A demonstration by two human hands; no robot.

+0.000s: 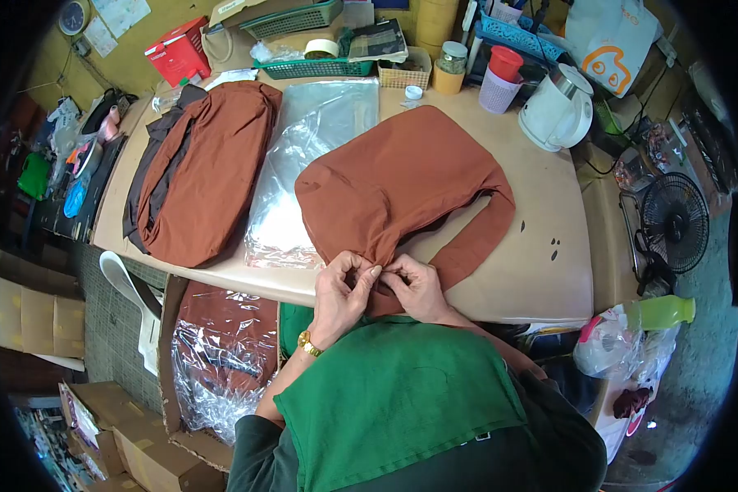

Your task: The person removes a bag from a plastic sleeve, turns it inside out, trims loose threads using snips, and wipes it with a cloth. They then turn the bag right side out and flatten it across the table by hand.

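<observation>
A rust-brown cloth bag [422,160] with a wide strap lies on the tan table, near its front edge. My left hand [344,291] and my right hand [414,285] meet at the bag's lower end, where the fabric is gathered. Fingers and thumb of each hand pinch the cloth there, the fingertips almost touching. A gold watch [307,343] is on my left wrist. Part of the strap curves round to the right of my right hand. The small detail between my fingertips is hidden.
Clear plastic sleeves [303,148] lie left of the bag, beside a stack of brown bags [213,164]. Baskets [316,67], a white kettle [556,107] and cups [500,86] stand along the back. Below the front edge, a carton [172,361] holds plastic-wrapped brown items.
</observation>
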